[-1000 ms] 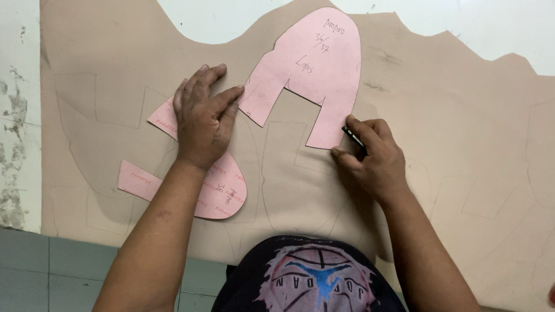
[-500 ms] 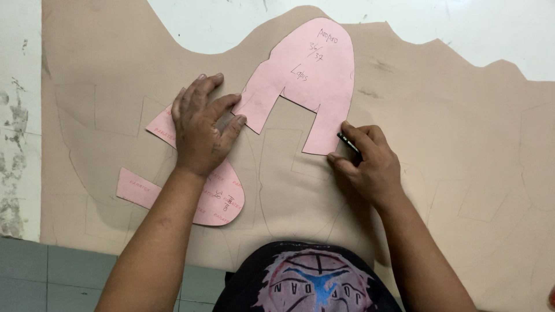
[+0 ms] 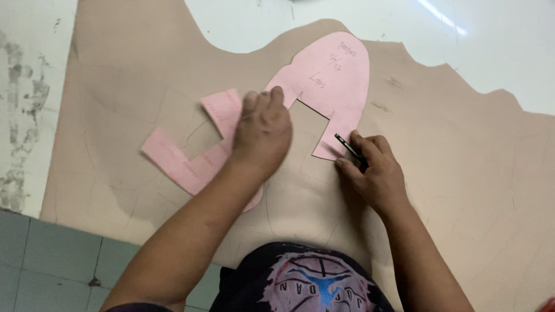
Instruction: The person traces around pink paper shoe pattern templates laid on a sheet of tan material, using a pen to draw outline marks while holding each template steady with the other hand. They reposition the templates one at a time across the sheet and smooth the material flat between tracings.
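A dark pen [image 3: 348,148] is being pinched by the right hand [image 3: 373,170] at the arched pink template's [image 3: 329,81] lower edge; the flattened left hand [image 3: 263,130] is partly covering a second pink template [image 3: 185,164] on tan leather [image 3: 457,150].

Left hand [image 3: 263,130] lies palm-down, fingers spread and blurred, forearm angled in from below — right hand [image 3: 373,170] is curled in a pinching grip, knuckles up, wrist low.
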Action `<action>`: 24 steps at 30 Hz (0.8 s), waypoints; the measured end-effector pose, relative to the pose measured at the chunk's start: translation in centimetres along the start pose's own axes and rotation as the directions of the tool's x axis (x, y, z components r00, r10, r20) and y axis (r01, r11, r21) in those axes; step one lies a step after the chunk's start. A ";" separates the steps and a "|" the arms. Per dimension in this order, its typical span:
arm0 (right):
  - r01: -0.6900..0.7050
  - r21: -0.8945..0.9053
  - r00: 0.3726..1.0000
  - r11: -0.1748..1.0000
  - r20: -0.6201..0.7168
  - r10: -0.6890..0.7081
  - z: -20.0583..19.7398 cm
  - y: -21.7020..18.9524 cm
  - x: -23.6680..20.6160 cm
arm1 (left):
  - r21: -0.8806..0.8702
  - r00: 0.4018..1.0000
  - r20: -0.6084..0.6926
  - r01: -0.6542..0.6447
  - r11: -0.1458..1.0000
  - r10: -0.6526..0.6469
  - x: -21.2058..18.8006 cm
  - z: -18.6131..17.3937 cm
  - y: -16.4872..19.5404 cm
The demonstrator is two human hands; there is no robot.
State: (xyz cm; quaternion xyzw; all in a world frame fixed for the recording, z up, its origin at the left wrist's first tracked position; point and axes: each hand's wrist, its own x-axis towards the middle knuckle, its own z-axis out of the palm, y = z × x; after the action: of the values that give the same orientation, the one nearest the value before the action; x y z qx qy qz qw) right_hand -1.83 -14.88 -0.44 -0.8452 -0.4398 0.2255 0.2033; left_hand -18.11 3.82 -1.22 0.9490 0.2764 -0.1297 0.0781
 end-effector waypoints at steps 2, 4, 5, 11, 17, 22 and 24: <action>0.006 0.020 1.000 1.000 0.005 -0.006 0.0 0.2 0.1 | -0.013 0.993 -0.045 0.106 0.994 -0.107 1.1 -0.9 3.0; 0.028 0.043 1.000 0.999 0.006 -0.028 -0.2 0.4 0.2 | -0.052 0.992 0.029 0.128 0.990 -0.127 1.1 -1.5 4.8; -0.014 0.105 0.999 0.994 0.037 0.010 -0.5 0.5 0.3 | -0.072 0.989 0.066 0.137 0.988 -0.132 1.0 -1.8 5.4; -0.073 0.276 0.997 0.959 0.033 0.066 -2.9 -0.2 2.9 | -0.043 0.979 0.127 0.165 0.985 -0.159 1.3 -2.1 6.2; 0.472 0.239 0.871 0.849 -0.271 -0.409 -3.7 -6.7 7.6 | -0.028 0.984 0.052 0.171 0.985 -0.170 1.2 -1.2 6.5; 0.298 0.267 0.918 0.916 0.184 -0.352 -1.0 -13.6 11.4 | -0.271 0.984 0.006 0.171 0.947 -0.175 0.8 -0.9 6.0; 0.257 0.203 0.911 0.945 0.275 -0.307 -0.3 -15.1 11.7 | -0.280 0.985 -0.036 0.152 0.948 -0.169 0.9 -0.7 6.1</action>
State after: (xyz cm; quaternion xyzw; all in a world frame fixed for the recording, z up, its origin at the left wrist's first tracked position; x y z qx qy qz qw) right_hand -5.52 2.87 5.60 -0.7085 -0.5636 0.3555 0.2323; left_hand -13.91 -0.69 -0.39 0.9066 0.3704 -0.0674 0.1906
